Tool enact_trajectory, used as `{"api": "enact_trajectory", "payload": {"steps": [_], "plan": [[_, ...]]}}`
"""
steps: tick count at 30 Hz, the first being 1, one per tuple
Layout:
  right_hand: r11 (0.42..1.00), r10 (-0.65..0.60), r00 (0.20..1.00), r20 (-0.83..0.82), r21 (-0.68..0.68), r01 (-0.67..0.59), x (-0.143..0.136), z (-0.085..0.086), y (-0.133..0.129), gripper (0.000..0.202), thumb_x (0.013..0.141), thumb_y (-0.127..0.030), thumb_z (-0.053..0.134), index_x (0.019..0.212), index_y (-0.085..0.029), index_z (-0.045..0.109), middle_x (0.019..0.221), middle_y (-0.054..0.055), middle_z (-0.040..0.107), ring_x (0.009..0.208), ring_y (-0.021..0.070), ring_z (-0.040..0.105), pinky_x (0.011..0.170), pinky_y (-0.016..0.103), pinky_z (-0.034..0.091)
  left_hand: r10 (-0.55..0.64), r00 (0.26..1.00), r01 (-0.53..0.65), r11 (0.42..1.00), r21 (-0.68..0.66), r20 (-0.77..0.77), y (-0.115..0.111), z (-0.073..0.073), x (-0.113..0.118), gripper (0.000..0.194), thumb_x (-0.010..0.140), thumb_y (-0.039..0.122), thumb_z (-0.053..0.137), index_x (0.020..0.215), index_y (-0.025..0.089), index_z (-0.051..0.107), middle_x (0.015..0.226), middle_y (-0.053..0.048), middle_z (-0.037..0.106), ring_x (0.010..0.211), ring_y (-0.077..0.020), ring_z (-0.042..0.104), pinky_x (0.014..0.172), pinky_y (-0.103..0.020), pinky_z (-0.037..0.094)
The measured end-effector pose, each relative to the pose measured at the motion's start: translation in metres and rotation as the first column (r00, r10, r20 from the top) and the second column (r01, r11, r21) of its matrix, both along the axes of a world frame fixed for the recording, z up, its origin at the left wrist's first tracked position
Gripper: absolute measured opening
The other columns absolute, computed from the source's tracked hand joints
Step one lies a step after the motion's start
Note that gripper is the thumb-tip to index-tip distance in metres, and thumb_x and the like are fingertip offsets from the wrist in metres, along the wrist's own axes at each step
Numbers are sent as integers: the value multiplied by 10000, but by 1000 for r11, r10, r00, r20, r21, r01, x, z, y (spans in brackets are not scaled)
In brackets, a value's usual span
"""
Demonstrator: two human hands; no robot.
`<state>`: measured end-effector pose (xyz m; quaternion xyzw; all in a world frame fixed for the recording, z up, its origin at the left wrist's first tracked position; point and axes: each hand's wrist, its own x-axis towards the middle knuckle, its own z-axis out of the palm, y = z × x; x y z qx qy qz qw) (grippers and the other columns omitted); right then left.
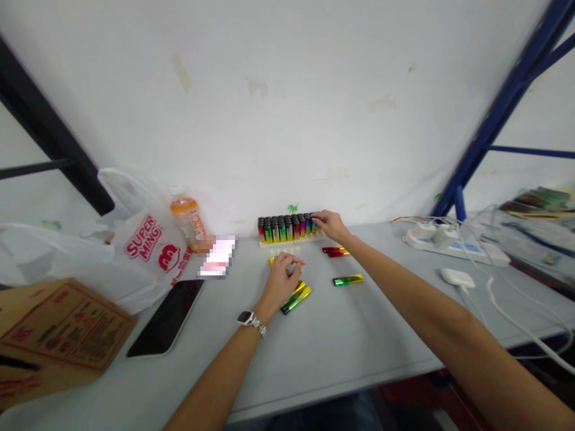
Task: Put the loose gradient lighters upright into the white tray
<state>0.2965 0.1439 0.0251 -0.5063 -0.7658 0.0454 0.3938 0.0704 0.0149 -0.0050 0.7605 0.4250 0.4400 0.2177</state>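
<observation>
Several shiny multicoloured lighters (287,228) with black tops stand upright in rows in a white tray (279,243) against the wall. At the tray's right end, my right hand (331,224) has its fingertips closed on the top of a lighter. My left hand (284,276) is low over the table in front of the tray, fingers loosely bent and apart, with no object visible in them. A yellow lighter end (271,261) shows beside it, partly hidden. Green-and-yellow lighters (297,299) lie near its wrist. Red lighters (336,252) and one green-gold lighter (348,280) lie below my right hand.
To the left are a cardboard box (67,341), a white plastic bag (148,245), an orange drink bottle (188,218), a black phone (168,317) and a pixelated bright patch. On the right, a power strip (458,248) with cables and a white charging case (457,278) lie near a blue post (492,114).
</observation>
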Motion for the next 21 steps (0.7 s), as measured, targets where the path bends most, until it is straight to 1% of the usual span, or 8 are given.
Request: {"api": "enact_trajectory", "payload": {"steps": [3,5,7,10,14,16,18,21], "plan": [[992,-124,982,144,45,119,-3,-2,-10,352,973,-322,489,1228,-221,709,1053,109,658,884,209,620,874,331,456,-2,1000,2,1000,0,-7,0,0,0,160,891,189,545,851,205,699,947,-60,627,977,-208,591,871,-369,507],[972,-233,941,244,94,216,-5,-3,-19,399,994,-366,442,1316,-252,649,1094,130,615,926,234,598,864,353,440,-2,1000,2,1000,0,-7,0,0,0,164,895,196,541,853,206,700,943,-61,625,975,-208,587,853,-360,509],[955,-295,900,320,126,269,-9,-4,-27,440,1005,-392,407,1384,-256,584,1101,151,584,999,265,566,869,375,423,-1,1000,1,1000,-1,-8,0,0,0,167,899,206,538,856,207,699,941,-62,623,970,-209,586,835,-352,512],[949,-314,864,393,97,301,-15,-3,-38,528,1008,-451,371,1480,-233,461,1111,178,555,1046,294,527,890,406,403,-1,1000,1,1000,11,-20,1,-1,0,170,903,214,532,858,205,696,944,-61,622,964,-207,588,864,-364,508],[945,-304,876,373,2,327,-22,-8,-61,629,1008,-485,340,1571,-220,247,1222,187,519,1139,294,496,952,422,380,40,993,-33,998,59,-116,-1,0,0,175,908,213,523,881,204,696,964,-57,639,994,-208,589,975,-401,463],[932,-327,882,339,-37,360,-22,-12,-78,604,1014,-495,300,1562,-246,263,1328,183,482,1245,296,448,1007,451,349,135,963,-120,990,78,-234,-5,3,1,176,911,241,531,920,204,703,1030,-68,653,1051,-232,580,1016,-434,429],[905,-356,873,334,-111,411,-20,-16,-99,587,1011,-524,261,1531,-263,337,1428,183,427,1347,312,366,1052,500,305,243,903,-226,970,88,-355,-11,6,4,225,923,327,537,1014,204,703,1159,-93,644,1148,-273,554,1058,-482,387],[863,-343,875,341,-252,437,-16,-19,-131,628,994,-598,199,1496,-280,402,1509,162,380,1427,330,268,1091,554,237,311,822,-315,946,73,-477,-21,9,9,431,935,498,493,1204,197,645,1365,-144,559,1312,-334,460,1117,-559,305]]}}
